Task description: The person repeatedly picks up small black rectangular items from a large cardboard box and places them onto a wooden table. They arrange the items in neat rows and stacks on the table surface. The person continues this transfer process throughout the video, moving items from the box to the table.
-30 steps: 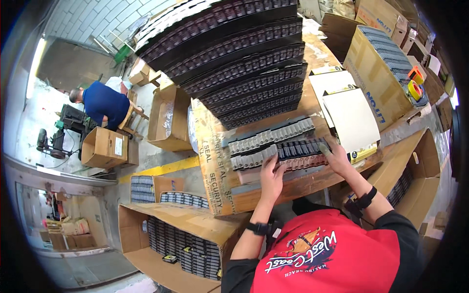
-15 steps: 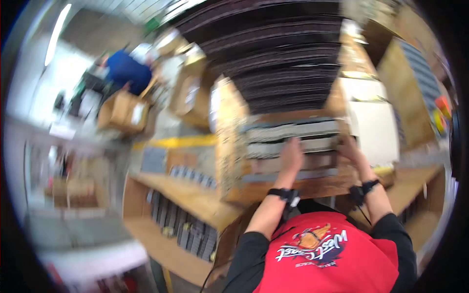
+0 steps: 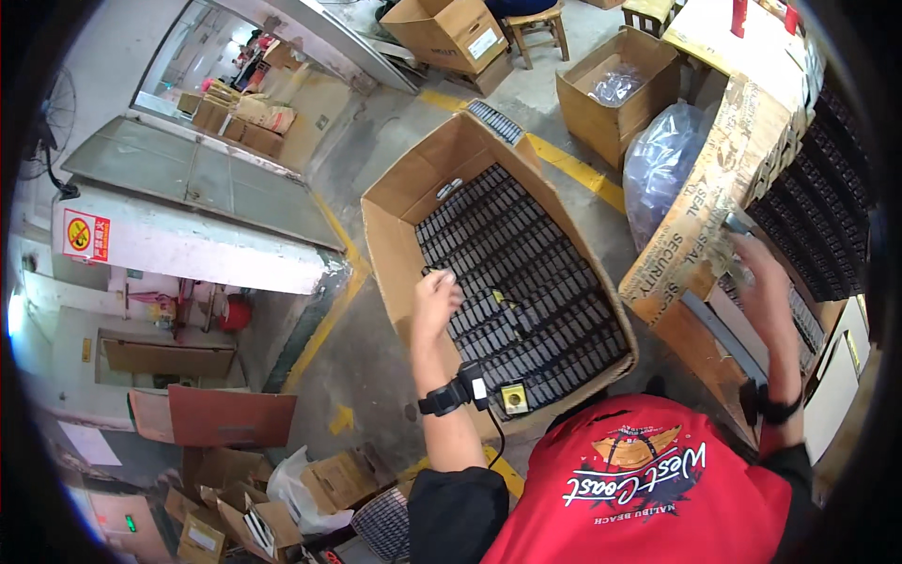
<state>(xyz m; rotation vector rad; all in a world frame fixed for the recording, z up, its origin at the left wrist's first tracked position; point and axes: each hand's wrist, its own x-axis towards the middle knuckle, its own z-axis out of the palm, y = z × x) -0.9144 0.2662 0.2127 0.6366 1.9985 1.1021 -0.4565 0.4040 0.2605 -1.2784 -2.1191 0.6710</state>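
My left hand (image 3: pixel 437 303) hangs over the left wall of a large open carton (image 3: pixel 383 221), its fingers curled together. Whether it holds anything small is hidden. Rows of small dark grey blocks (image 3: pixel 507 254) cover the inside of that carton. On them lie a small yellow square piece (image 3: pixel 515 399) with a dark round mark and another yellow scrap (image 3: pixel 500 297). At the right, my right hand (image 3: pixel 763 287) reaches into a second carton (image 3: pixel 695 211) with printed tape on its flap. Its fingers are blurred beside a grey bar (image 3: pixel 719 329); their grip is unclear.
Tall dark stacks (image 3: pixel 817 193) rise beyond the right carton. Behind stand a carton with clear plastic (image 3: pixel 615 89), a stuffed clear bag (image 3: pixel 662 160) and a wooden stool (image 3: pixel 536 33). A low wall (image 3: pixel 188 240) runs along the left. More cartons (image 3: pixel 230 508) sit at lower left.
My view has swung left, bringing the large carton to the middle. My left hand has left the grey-white rows in the right carton and moved over the large one. My right hand stays at the right carton.
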